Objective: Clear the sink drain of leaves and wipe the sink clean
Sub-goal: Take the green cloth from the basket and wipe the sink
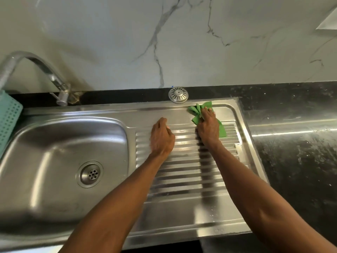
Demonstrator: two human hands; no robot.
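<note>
A steel sink (60, 125) fills the left, and its drain (90, 174) at the bottom shows no leaves. To its right lies the ribbed drainboard (186, 176). My right hand (208, 125) presses a bunched green cloth (197, 112) onto the far right corner of the drainboard, fingers closed over it. My left hand (161, 136) rests on the drainboard's far left ribs, fingers curled under, holding nothing that I can see. The round metal strainer cap (178, 94) sits upside down on the black ledge just behind the cloth.
A curved chrome tap (45, 70) stands at the back left over the basin. A teal perforated basket (8, 117) hangs at the left edge. Black speckled countertop (295, 157) spreads to the right. A marble wall (182, 42) rises behind the ledge.
</note>
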